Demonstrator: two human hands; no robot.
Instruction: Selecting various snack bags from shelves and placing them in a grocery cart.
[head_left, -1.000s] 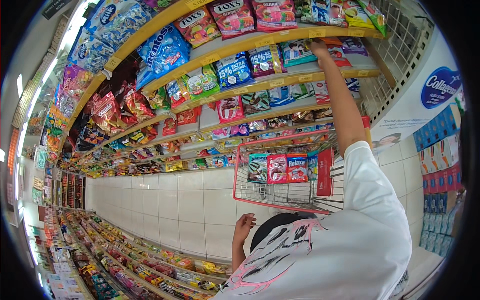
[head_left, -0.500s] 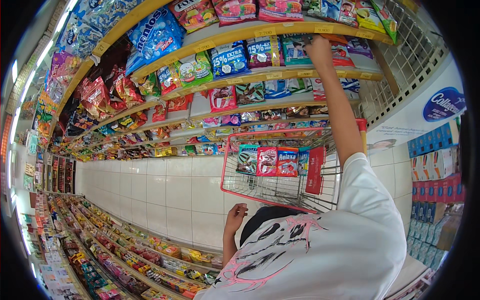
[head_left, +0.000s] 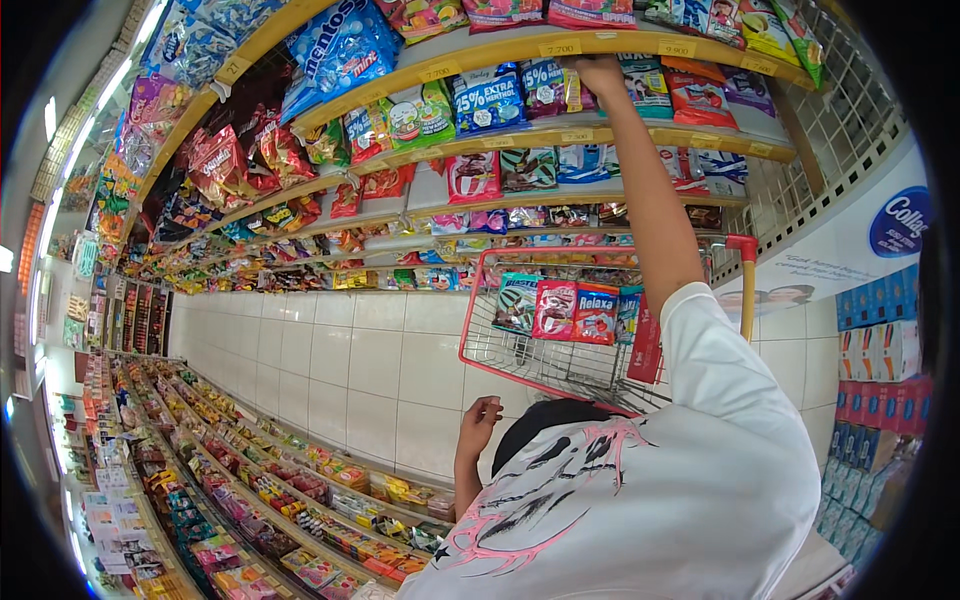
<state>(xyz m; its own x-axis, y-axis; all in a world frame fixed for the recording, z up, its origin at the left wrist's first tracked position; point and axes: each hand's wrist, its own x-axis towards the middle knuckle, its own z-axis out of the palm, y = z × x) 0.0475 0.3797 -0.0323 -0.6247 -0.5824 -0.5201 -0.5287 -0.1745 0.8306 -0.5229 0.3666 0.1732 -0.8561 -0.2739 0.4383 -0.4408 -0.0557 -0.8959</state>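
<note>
My right arm stretches up to the candy shelf, and my right hand (head_left: pixel 602 82) is at a purple candy bag (head_left: pixel 545 88) with a yellow edge. Its fingertips are hidden among the bags under the upper shelf lip. Just right of it stand a teal candy bag (head_left: pixel 646 92) and a red candy bag (head_left: pixel 700 96). To the left is a blue candy bag (head_left: pixel 488 102). My left hand (head_left: pixel 482 424) hangs low beside my body, fingers loosely bent and apart, with nothing visible in it.
Below my right arm stands a wire shopping cart (head_left: pixel 478 330) with a red rim, holding several candy bags (head_left: pixel 555 308). Yellow-edged shelves (head_left: pixel 440 155) curve along the far side. Another candy shelf (head_left: pixel 300 510) runs behind me at left. Stacked boxes (head_left: pixel 880 350) stand at right.
My right hand has moved left along the shelf, from the teal bag to the purple one. The whole view has shifted slightly. My left hand stays low.
</note>
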